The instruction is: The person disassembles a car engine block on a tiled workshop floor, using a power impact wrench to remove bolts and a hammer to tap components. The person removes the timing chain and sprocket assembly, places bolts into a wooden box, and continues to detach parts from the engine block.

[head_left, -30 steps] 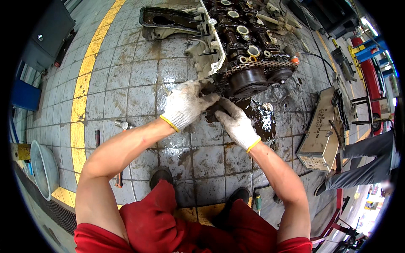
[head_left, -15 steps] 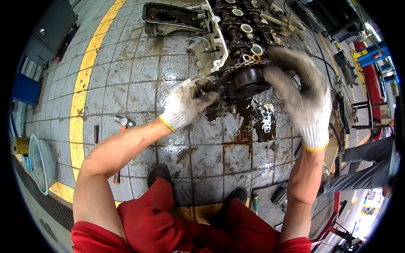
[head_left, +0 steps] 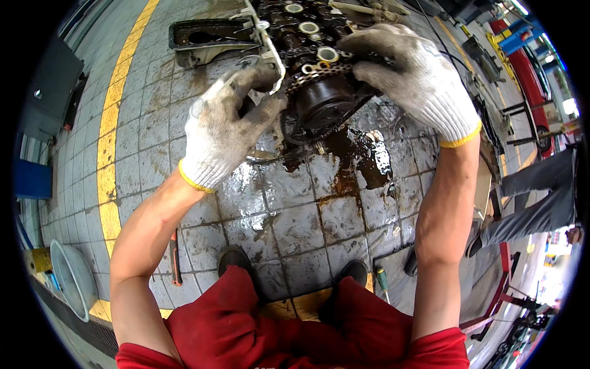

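Observation:
A dark, oily engine (head_left: 295, 37) lies at the top centre, a black round pulley (head_left: 324, 101) at its near end. A metal chain (head_left: 313, 75) crosses above the pulley, and a dark toothed band (head_left: 344, 120) curves beneath it. My left hand (head_left: 224, 117), in a stained white knit glove, is closed at the pulley's left, by a pale metal cover edge (head_left: 273, 52); what its fingers grip is hidden. On the right side, my gloved right hand (head_left: 415, 77) reaches over the engine, thumb and fingers apart beside the chain's right end.
Dark oil (head_left: 369, 157) is spilled on the tiled floor below the engine. A dark oil pan (head_left: 212, 35) lies at the upper left. An orange-handled tool (head_left: 176, 261) and a screwdriver (head_left: 382, 280) lie near my feet. At the right stands another person's leg (head_left: 522, 221).
My view has shifted, so the engine appears further left. My left hand has moved up beside the pale cover edge. The right hand, blurred before, is now steadier at the engine's right side.

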Motion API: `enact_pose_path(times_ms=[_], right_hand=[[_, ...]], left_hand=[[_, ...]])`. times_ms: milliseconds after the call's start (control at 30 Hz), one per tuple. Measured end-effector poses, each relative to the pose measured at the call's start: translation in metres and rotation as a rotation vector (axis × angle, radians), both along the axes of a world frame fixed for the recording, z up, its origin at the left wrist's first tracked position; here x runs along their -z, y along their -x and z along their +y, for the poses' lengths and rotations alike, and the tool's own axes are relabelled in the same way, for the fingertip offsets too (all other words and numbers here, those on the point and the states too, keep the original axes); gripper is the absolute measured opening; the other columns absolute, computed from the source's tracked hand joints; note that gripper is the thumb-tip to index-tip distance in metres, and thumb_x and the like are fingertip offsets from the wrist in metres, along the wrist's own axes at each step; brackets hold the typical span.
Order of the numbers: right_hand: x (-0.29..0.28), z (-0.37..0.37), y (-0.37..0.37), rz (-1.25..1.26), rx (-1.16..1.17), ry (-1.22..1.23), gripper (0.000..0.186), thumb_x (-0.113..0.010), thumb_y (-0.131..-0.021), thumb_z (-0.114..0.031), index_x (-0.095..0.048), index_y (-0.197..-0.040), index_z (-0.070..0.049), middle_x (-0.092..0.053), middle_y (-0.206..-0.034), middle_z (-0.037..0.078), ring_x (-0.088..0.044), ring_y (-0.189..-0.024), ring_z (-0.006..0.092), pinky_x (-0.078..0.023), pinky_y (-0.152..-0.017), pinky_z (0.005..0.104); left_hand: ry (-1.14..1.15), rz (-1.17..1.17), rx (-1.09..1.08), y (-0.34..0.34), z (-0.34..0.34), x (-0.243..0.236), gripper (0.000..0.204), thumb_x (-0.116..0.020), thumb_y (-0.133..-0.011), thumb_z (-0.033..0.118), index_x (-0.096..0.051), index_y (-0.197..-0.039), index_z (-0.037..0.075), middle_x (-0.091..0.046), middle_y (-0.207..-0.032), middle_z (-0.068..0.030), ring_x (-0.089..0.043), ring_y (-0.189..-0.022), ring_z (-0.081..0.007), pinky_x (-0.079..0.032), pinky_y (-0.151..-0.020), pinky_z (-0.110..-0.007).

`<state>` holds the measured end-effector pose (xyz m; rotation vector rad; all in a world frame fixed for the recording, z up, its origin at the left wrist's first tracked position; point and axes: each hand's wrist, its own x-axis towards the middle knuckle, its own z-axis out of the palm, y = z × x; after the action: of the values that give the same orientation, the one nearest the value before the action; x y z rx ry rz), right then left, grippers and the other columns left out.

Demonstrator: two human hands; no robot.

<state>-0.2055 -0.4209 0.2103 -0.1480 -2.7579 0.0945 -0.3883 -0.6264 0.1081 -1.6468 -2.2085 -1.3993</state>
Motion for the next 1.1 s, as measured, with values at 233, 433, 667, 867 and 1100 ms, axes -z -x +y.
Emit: enact_pose_path(times_ms=[233,433,667,867,1100], right_hand=[[0.014,0.013,-0.005,0.032,-0.042,-0.14,0.03,-0.076,-0.088,-0.017,-0.075,-0.116,-0.008,-0.073,-0.116,0.013,-0.066,-0.116,0.0341,-0.051,-0.102,0.0447],[0.013,0.012,-0.01,0.146,-0.026,-0.163,0.028,-0.075,-0.089,-0.017,-0.074,-0.115,-0.007,-0.073,-0.112,0.014,-0.067,-0.111,0.0346,-0.052,-0.1,0.0446],[0.001,0.011,-0.013,0.075,-0.091,0.003,0.025,-0.07,-0.093,-0.018,-0.07,-0.114,-0.003,-0.069,-0.1,0.018,-0.068,-0.098,0.0402,-0.055,-0.085,0.0479],[0.004,0.028,-0.023,0.057,-0.114,0.051,0.034,-0.069,-0.094,-0.021,-0.069,-0.12,0.0,-0.071,-0.113,0.02,-0.068,-0.109,0.0408,-0.055,-0.094,0.0453],[0.002,0.021,-0.034,-0.037,-0.04,0.06,0.032,-0.07,-0.093,-0.02,-0.07,-0.118,0.0,-0.071,-0.114,0.019,-0.068,-0.11,0.0384,-0.054,-0.095,0.0443]], left_hand=[[0.12,0.13,0.037,-0.004,0.019,-0.021,0.033,-0.08,-0.092,0.023,-0.076,-0.121,0.007,-0.076,-0.111,-0.0141,-0.075,-0.097,-0.0258,-0.058,-0.088,-0.038],[0.147,0.185,0.074,-0.006,0.025,-0.031,0.03,-0.077,-0.094,0.02,-0.073,-0.119,0.004,-0.076,-0.1,-0.0118,-0.073,-0.083,-0.0187,-0.058,-0.077,-0.034],[0.13,0.174,0.157,-0.01,0.021,-0.036,0.033,-0.078,-0.092,0.019,-0.073,-0.121,0.002,-0.075,-0.102,-0.0116,-0.067,-0.078,-0.0164,-0.056,-0.075,-0.033],[0.316,0.192,0.068,-0.022,0.023,-0.049,0.035,-0.077,-0.094,0.024,-0.073,-0.121,0.001,-0.076,-0.104,-0.0129,-0.072,-0.086,-0.02,-0.057,-0.081,-0.035],[0.357,0.247,0.144,-0.018,0.03,-0.066,0.035,-0.077,-0.096,0.02,-0.07,-0.123,-0.001,-0.076,-0.103,-0.0141,-0.071,-0.089,-0.019,-0.058,-0.084,-0.035]])
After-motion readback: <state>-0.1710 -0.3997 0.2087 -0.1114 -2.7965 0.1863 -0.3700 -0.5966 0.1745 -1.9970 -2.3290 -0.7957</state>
